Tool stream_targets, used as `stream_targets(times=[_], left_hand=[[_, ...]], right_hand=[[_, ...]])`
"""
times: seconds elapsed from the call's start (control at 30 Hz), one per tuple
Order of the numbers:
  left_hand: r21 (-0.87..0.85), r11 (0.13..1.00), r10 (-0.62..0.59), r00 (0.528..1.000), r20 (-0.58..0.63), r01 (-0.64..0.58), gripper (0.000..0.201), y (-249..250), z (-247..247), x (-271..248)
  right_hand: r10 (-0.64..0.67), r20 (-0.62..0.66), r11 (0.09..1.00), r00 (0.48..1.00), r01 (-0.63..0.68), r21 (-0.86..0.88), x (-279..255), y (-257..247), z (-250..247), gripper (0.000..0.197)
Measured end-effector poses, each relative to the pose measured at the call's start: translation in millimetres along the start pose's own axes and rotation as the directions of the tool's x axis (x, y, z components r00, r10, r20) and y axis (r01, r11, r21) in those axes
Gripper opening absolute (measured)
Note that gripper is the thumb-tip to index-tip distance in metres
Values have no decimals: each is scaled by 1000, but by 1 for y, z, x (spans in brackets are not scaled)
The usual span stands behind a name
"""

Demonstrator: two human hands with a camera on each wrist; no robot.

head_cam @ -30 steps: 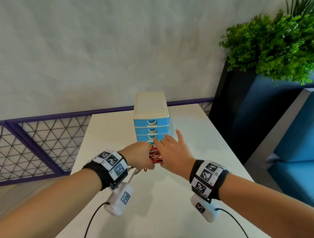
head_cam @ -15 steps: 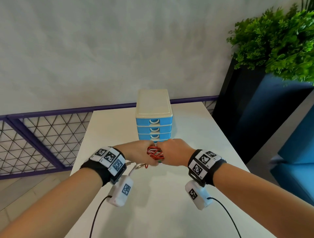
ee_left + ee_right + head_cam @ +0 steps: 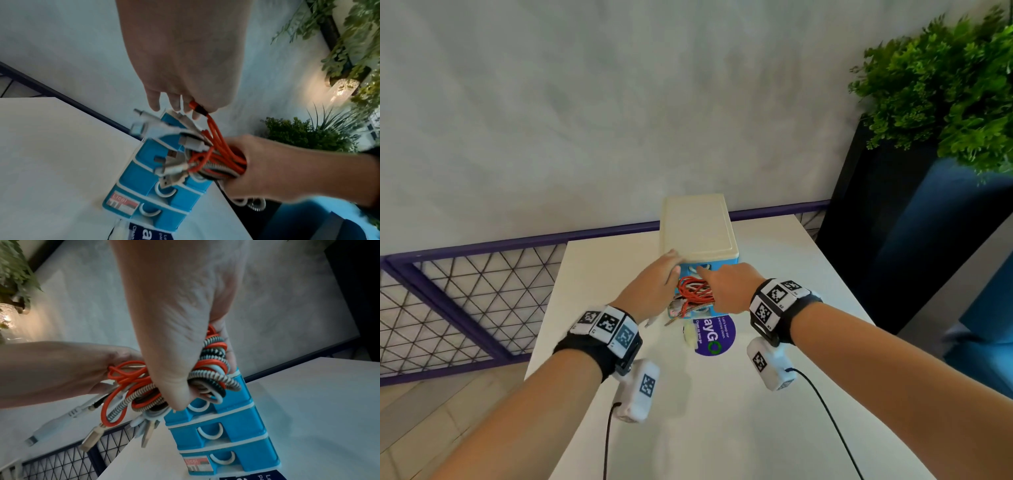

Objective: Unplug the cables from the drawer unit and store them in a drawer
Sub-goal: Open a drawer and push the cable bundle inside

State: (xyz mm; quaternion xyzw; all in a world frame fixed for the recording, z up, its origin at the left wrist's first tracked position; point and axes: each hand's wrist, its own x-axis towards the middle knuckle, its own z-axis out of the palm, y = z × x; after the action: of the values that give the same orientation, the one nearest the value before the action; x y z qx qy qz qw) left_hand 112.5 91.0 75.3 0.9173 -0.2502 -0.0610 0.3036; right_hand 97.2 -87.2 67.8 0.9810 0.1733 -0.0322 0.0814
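Note:
The drawer unit (image 3: 698, 229) has a cream top and three blue drawers (image 3: 236, 426), all pushed in, and stands at the back of the white table (image 3: 774, 428). A tangled cable bundle (image 3: 693, 293) of orange, white and striped leads (image 3: 209, 374) hangs in front of the top drawer. My right hand (image 3: 717, 284) grips it in a fist (image 3: 179, 321). My left hand (image 3: 671, 270) is beside it, fingers reaching the unit's top front corner while it pinches an orange plug (image 3: 196, 108). Loose plugs (image 3: 148, 126) stick out of the bundle.
A round purple sticker (image 3: 714, 337) and a small white item (image 3: 690, 334) lie on the table in front of the unit. A purple mesh railing (image 3: 465, 291) runs along the left. A dark planter with a green plant (image 3: 941, 85) stands right of the table.
My right hand closed around the bundle. Both hands then lifted it from the bottom drawer's height up to the top drawer, and my left fingers reached the unit's top edge.

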Motion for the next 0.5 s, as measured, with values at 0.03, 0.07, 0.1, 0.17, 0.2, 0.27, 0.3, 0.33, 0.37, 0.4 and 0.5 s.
stream_targets(times=[0.03, 0.07, 0.1, 0.17, 0.2, 0.27, 0.3, 0.33, 0.37, 0.4, 0.5], left_hand=[[7, 1000, -5, 1000, 6, 5, 40, -3, 2, 0], [13, 1000, -6, 1000, 8, 6, 40, -5, 3, 0], [25, 1000, 2, 1000, 3, -2, 40, -7, 4, 1], [43, 999, 17, 1000, -4, -16, 39, -9, 5, 3], [39, 999, 13, 1000, -9, -13, 39, -10, 4, 5], [7, 1000, 7, 1000, -19, -7, 36, -10, 4, 6], [-18, 1000, 5, 1000, -23, -6, 36, -10, 4, 6], [-39, 999, 0, 1000, -23, -1, 37, -9, 4, 5], [-49, 999, -10, 1000, -18, 9, 39, -9, 4, 4], [-50, 998, -26, 1000, -12, 25, 41, -8, 3, 3], [-59, 994, -89, 996, -2, 88, 49, -4, -1, -1]], right_hand=[[11, 1, 1000, 1000, -11, 17, 3, 0, 1, 56], [16, 3, 999, 1000, -16, 32, 6, 0, 1, 54], [20, 14, 998, 1000, -20, 53, 11, 0, 3, 53], [20, 40, 995, 999, -24, 95, 14, 0, 5, 51], [25, 50, 993, 998, -30, 115, 15, 1, 5, 50], [21, 75, 986, 997, -33, 163, 15, 3, 2, 44], [16, 79, 982, 997, -30, 186, 14, 5, -1, 41], [8, 83, 978, 997, -25, 208, 12, 6, -3, 38], [1, 86, 975, 996, -20, 220, 9, 7, -6, 35], [-9, 86, 973, 996, -11, 229, 5, 7, -9, 33], [-50, 84, 961, 995, 25, 274, -7, 2, -12, 31]])
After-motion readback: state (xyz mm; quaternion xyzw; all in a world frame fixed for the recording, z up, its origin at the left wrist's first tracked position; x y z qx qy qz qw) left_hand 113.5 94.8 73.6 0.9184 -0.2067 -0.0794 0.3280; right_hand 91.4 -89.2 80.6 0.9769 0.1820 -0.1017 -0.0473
